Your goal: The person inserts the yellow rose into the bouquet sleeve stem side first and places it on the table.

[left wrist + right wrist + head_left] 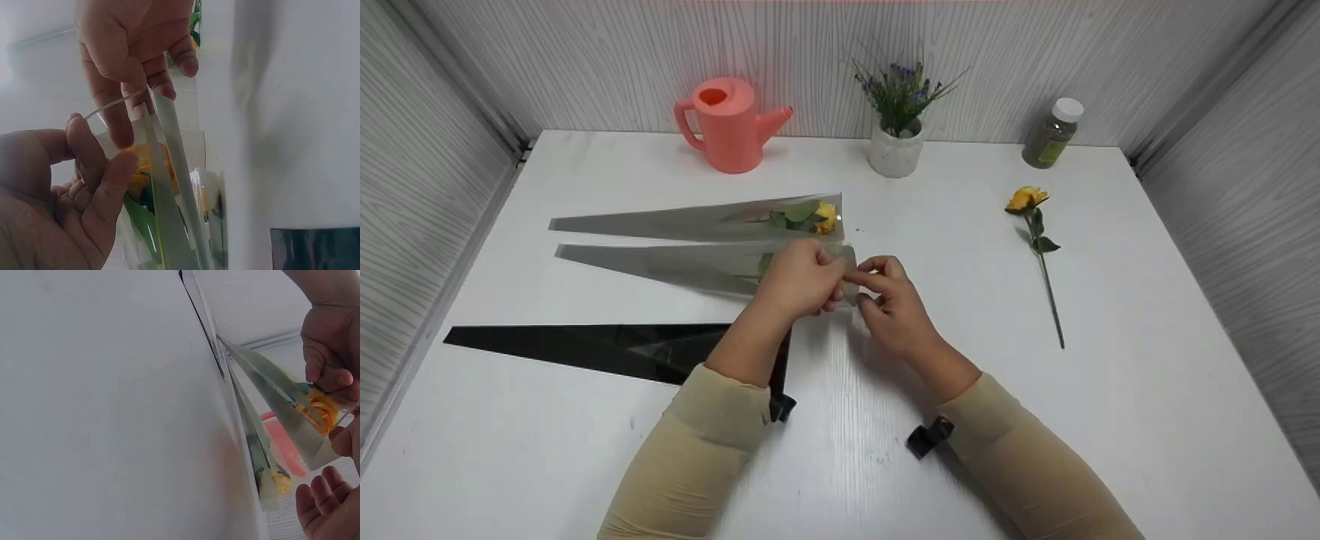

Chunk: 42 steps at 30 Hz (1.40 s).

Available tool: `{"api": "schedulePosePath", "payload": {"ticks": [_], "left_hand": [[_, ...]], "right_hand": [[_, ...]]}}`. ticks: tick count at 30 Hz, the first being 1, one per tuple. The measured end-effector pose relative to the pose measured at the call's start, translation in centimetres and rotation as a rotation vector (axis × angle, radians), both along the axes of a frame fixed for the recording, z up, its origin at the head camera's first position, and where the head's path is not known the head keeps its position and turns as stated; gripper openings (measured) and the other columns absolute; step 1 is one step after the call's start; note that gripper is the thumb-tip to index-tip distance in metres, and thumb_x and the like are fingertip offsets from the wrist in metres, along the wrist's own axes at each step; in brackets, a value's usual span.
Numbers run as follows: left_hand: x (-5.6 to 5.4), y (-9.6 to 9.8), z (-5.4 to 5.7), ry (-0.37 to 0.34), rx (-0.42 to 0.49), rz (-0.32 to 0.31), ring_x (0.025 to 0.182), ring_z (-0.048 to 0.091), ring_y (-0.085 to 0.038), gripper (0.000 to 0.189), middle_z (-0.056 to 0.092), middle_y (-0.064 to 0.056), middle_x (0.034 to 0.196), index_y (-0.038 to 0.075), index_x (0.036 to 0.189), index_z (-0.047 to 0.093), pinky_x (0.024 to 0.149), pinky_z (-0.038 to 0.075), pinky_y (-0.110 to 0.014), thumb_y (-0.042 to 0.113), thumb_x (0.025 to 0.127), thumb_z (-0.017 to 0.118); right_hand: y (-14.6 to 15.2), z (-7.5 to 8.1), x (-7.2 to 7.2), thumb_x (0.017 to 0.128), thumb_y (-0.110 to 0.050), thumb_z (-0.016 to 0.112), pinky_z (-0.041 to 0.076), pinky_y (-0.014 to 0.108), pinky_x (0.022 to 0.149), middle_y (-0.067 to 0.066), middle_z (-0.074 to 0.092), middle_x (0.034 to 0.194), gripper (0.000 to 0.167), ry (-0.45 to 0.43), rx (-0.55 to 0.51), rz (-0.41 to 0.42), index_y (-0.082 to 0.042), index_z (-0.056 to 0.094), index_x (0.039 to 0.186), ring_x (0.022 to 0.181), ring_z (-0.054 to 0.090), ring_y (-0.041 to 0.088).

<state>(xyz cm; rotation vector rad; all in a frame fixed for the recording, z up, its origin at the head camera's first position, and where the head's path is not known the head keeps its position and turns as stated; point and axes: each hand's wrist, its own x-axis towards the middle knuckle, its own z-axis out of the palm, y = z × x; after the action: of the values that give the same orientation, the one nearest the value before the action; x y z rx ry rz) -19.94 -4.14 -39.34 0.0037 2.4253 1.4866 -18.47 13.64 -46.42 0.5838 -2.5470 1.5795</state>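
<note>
A see-through flower sleeve (682, 264) lies with its wide end under both hands; the yellow rose (320, 410) inside it shows in the wrist views. At the sleeve's mouth, my left hand (801, 281) pinches the film edge. My right hand (901, 311) meets it from the right, thumb and finger at the same edge, other fingers spread. Between the two hands runs a thin pale strip of film (109, 107). Just behind lies a second clear sleeve (675, 220) holding another yellow rose (825, 217). The fingertip contact is partly hidden in the head view.
A long black sleeve (585, 345) lies in front, partly beneath the left forearm. To the right is a loose yellow rose (1026, 199) on its stem. Along the back stand a pink watering can (729, 127), a potted plant (895, 154) and a white-capped jar (1050, 136).
</note>
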Motion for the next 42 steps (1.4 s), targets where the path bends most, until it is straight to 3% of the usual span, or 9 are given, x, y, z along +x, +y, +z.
{"api": "schedulePosePath", "payload": {"ticks": [6, 14, 17, 21, 24, 26, 29, 35, 42], "left_hand": [[0.1, 0.0, 0.1, -0.01, -0.006, 0.014, 0.063, 0.065, -0.016, 0.022, 0.07, -0.006, 0.075, 0.006, 0.098, 0.065, 0.057, 0.051, -0.028, 0.025, 0.107, 0.059], [0.1, -0.2, -0.3, 0.044, -0.058, 0.003, 0.067, 0.064, -0.017, 0.03, 0.07, -0.008, 0.081, 0.007, 0.098, 0.061, 0.06, 0.05, -0.03, 0.036, 0.105, 0.066], [-0.1, -0.7, -0.6, 0.092, -0.117, 0.025, 0.079, 0.064, -0.02, 0.031, 0.069, -0.008, 0.093, 0.008, 0.102, 0.062, 0.066, 0.051, -0.034, 0.037, 0.102, 0.072], [-0.6, -2.0, -1.1, 0.135, -0.197, -0.024, 0.117, 0.057, -0.026, 0.04, 0.061, -0.008, 0.129, 0.01, 0.125, 0.064, 0.094, 0.053, -0.043, 0.03, 0.095, 0.082], [-1.1, -3.1, -1.5, 0.14, -0.292, -0.125, 0.148, 0.035, -0.035, 0.068, 0.041, -0.009, 0.16, 0.017, 0.148, 0.056, 0.117, 0.036, -0.057, 0.024, 0.088, 0.088], [-1.5, -3.9, -1.7, 0.131, -0.364, -0.183, 0.156, 0.021, -0.039, 0.083, 0.03, -0.007, 0.171, 0.021, 0.158, 0.047, 0.122, 0.022, -0.066, 0.019, 0.086, 0.089], [-2.0, -5.0, -1.9, 0.122, -0.476, -0.237, 0.157, 0.019, -0.043, 0.092, 0.03, -0.009, 0.172, 0.02, 0.163, 0.04, 0.121, 0.01, -0.072, 0.012, 0.085, 0.088], [-3.2, -6.8, -2.6, 0.093, -0.632, -0.268, 0.151, 0.029, -0.047, 0.085, 0.04, -0.019, 0.164, 0.01, 0.161, 0.043, 0.117, 0.024, -0.07, 0.006, 0.087, 0.085], [-3.5, -7.9, -3.3, 0.024, -0.626, -0.255, 0.155, 0.019, -0.049, 0.089, 0.023, -0.029, 0.168, 0.006, 0.164, 0.035, 0.116, 0.038, -0.061, 0.015, 0.091, 0.085]], "right_hand": [[-0.1, 0.2, -0.5, 0.103, -0.004, 0.065, 0.054, 0.034, 0.079, 0.011, 0.067, 0.125, 0.025, -0.037, -0.015, -0.044, -0.003, 0.077, 0.125, 0.107, 0.064, 0.026], [-0.1, -0.1, -1.4, 0.095, 0.008, 0.064, 0.053, 0.022, 0.065, 0.016, 0.077, 0.108, 0.028, -0.169, -0.097, -0.056, 0.005, 0.076, 0.121, 0.077, 0.067, 0.016], [0.0, -0.2, -1.7, 0.094, 0.01, 0.065, 0.051, 0.021, 0.063, 0.016, 0.076, 0.102, 0.028, -0.2, -0.093, -0.104, 0.006, 0.076, 0.119, 0.074, 0.064, 0.013], [0.0, -0.2, -2.1, 0.095, 0.01, 0.065, 0.051, 0.021, 0.063, 0.016, 0.074, 0.102, 0.027, -0.243, -0.097, -0.136, 0.006, 0.076, 0.12, 0.075, 0.062, 0.013], [-0.1, -0.1, -2.2, 0.095, 0.009, 0.065, 0.051, 0.021, 0.065, 0.016, 0.074, 0.103, 0.026, -0.265, -0.101, -0.152, 0.005, 0.077, 0.119, 0.075, 0.061, 0.013], [-0.1, -0.1, -2.4, 0.096, 0.009, 0.065, 0.051, 0.021, 0.065, 0.015, 0.073, 0.103, 0.026, -0.274, -0.101, -0.162, 0.005, 0.077, 0.118, 0.075, 0.061, 0.012], [-0.1, -0.2, -2.7, 0.096, 0.01, 0.064, 0.05, 0.021, 0.064, 0.015, 0.072, 0.102, 0.026, -0.289, -0.119, -0.169, 0.005, 0.078, 0.116, 0.073, 0.06, 0.011], [-0.2, -0.6, -3.3, 0.097, 0.01, 0.062, 0.05, 0.022, 0.064, 0.017, 0.073, 0.101, 0.025, -0.333, -0.168, -0.187, 0.007, 0.076, 0.117, 0.071, 0.061, 0.01], [-0.6, -0.8, -3.7, 0.109, -0.02, 0.06, 0.055, 0.028, 0.067, 0.014, 0.075, 0.104, 0.032, -0.485, -0.257, -0.191, 0.008, 0.075, 0.114, 0.081, 0.069, 0.018]]}}
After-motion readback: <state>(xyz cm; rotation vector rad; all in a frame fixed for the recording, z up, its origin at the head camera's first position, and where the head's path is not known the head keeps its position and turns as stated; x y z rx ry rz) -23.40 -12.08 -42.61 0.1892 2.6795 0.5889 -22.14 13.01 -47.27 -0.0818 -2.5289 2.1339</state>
